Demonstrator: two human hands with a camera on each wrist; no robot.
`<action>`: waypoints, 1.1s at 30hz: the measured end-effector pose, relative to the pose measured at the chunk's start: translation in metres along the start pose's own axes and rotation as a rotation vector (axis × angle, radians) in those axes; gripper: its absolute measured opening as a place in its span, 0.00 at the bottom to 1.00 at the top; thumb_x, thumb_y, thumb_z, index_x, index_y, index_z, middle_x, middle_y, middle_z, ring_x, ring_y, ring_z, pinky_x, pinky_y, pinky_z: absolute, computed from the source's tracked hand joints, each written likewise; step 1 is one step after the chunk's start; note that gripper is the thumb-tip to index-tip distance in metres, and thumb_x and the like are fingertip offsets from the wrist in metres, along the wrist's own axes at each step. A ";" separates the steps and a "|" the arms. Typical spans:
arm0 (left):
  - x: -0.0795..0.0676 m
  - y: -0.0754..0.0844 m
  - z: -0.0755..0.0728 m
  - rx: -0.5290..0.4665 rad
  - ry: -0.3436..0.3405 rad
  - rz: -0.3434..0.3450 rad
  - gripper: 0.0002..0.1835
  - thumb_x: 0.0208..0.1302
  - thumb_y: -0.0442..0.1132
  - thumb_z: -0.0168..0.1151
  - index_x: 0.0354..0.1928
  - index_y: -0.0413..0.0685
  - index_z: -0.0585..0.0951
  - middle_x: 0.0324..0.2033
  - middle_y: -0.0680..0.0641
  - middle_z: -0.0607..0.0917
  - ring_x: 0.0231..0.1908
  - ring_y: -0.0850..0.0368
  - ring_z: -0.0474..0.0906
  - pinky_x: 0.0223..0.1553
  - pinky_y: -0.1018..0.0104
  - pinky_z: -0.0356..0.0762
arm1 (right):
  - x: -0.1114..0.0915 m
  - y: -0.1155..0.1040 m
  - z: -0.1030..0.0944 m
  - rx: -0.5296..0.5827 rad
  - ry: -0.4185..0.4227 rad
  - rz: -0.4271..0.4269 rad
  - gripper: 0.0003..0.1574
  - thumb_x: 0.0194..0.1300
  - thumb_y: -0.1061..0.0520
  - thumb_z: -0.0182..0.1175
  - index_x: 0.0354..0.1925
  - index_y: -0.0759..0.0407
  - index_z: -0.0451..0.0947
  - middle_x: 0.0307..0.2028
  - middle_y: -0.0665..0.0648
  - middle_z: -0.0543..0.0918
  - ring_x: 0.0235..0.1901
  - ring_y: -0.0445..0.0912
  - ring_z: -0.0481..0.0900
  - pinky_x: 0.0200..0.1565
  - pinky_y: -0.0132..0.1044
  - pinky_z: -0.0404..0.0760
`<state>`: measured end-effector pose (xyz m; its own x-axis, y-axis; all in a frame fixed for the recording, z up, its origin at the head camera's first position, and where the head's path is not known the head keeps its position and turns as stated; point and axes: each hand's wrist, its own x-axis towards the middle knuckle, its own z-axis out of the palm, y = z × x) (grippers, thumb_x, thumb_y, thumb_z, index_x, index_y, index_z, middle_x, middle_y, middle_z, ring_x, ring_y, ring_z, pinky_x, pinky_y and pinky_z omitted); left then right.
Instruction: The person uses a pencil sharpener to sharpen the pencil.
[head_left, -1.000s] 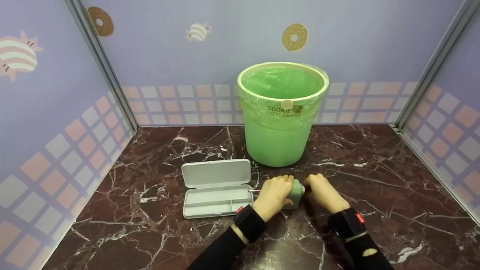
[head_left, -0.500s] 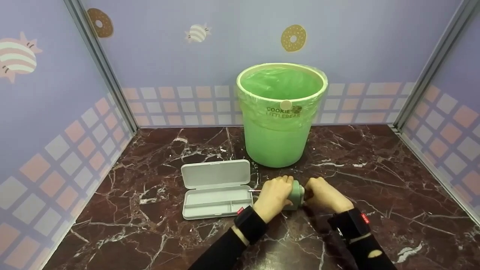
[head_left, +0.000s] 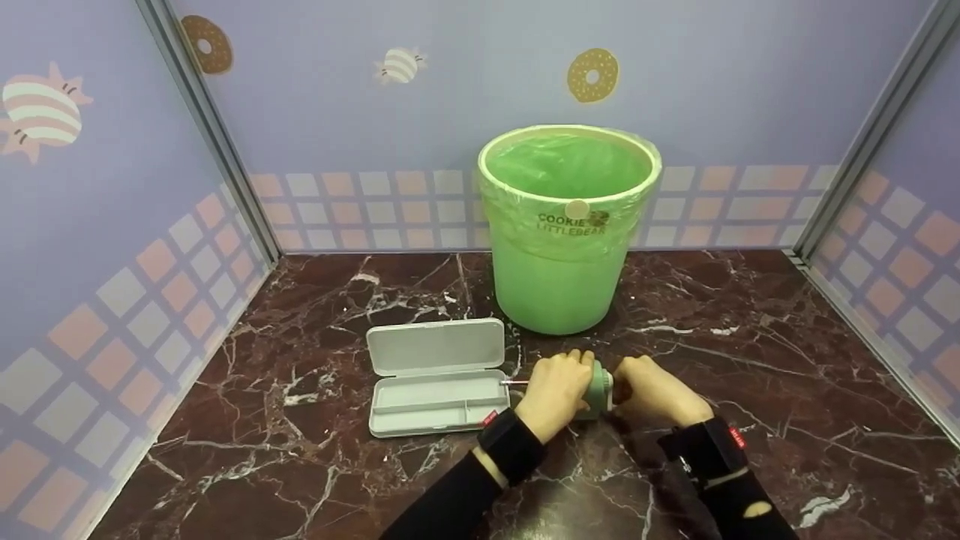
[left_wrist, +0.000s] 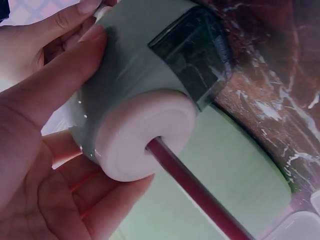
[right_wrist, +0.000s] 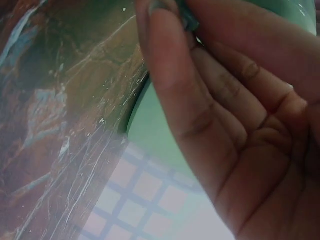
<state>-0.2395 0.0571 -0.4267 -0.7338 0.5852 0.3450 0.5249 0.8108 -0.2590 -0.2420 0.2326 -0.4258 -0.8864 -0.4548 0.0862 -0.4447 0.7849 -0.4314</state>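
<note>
Lilac wall panels (head_left: 315,97) printed with doughnuts, striped sweets and pink-and-white squares fill the top and sides of the head view, above a glossy dark red marble tabletop (head_left: 255,465) veined with white. Right of centre in that view, a sage-green, rounded pencil sharpener (head_left: 596,395) sits between the two hands, mostly covered by the left hand (head_left: 555,394), whose fingers are curled round it. Left wrist view alone shows its pale round front plate (left_wrist: 172,117), with a slim dark red pencil (left_wrist: 200,190) set into the central hole, and a dark see-through drawer (left_wrist: 192,57) at upper right; the thumb lies along the body while fingertips press under the plate. In the head view the pencil's free end overlaps the right rim of an open, light grey plastic pencil case (head_left: 420,391); whether they touch cannot be told. At the sharpener's right side is the right hand (head_left: 656,390), its fingertips hidden there, but right wrist view shows thumb and fingers pinching a small teal piece (right_wrist: 189,20) at the top. Behind stands a tall light green bin (head_left: 555,292) with a clear liner folded over its rim.
</note>
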 end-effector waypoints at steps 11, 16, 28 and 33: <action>0.007 0.004 -0.004 0.036 -0.046 -0.022 0.37 0.38 0.59 0.78 0.53 0.54 0.81 0.36 0.54 0.87 0.31 0.59 0.84 0.26 0.67 0.80 | -0.003 -0.004 -0.007 0.032 -0.032 -0.016 0.09 0.38 0.65 0.68 0.14 0.53 0.79 0.12 0.45 0.78 0.12 0.35 0.66 0.17 0.31 0.70; 0.008 0.006 -0.005 0.028 -0.037 -0.020 0.35 0.38 0.58 0.80 0.51 0.53 0.82 0.35 0.54 0.87 0.31 0.59 0.84 0.26 0.67 0.80 | -0.004 -0.004 -0.014 0.034 -0.062 -0.042 0.08 0.38 0.66 0.68 0.15 0.55 0.79 0.13 0.45 0.77 0.12 0.34 0.65 0.17 0.29 0.68; 0.010 0.012 -0.003 0.052 0.061 -0.046 0.11 0.54 0.42 0.69 0.41 0.54 0.84 0.29 0.55 0.86 0.26 0.60 0.82 0.23 0.69 0.78 | -0.011 -0.004 -0.036 0.162 -0.092 -0.083 0.09 0.46 0.72 0.66 0.21 0.60 0.81 0.18 0.52 0.84 0.13 0.34 0.73 0.18 0.29 0.75; 0.010 0.011 -0.003 0.064 0.061 -0.024 0.09 0.55 0.41 0.69 0.39 0.55 0.83 0.29 0.55 0.86 0.26 0.61 0.82 0.24 0.70 0.78 | -0.011 -0.005 -0.039 0.207 -0.051 -0.059 0.08 0.52 0.69 0.68 0.23 0.60 0.80 0.19 0.55 0.85 0.13 0.34 0.74 0.19 0.30 0.76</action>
<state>-0.2400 0.0718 -0.4234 -0.7174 0.5668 0.4052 0.4776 0.8234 -0.3063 -0.2347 0.2505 -0.3896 -0.8496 -0.5223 0.0741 -0.4555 0.6554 -0.6024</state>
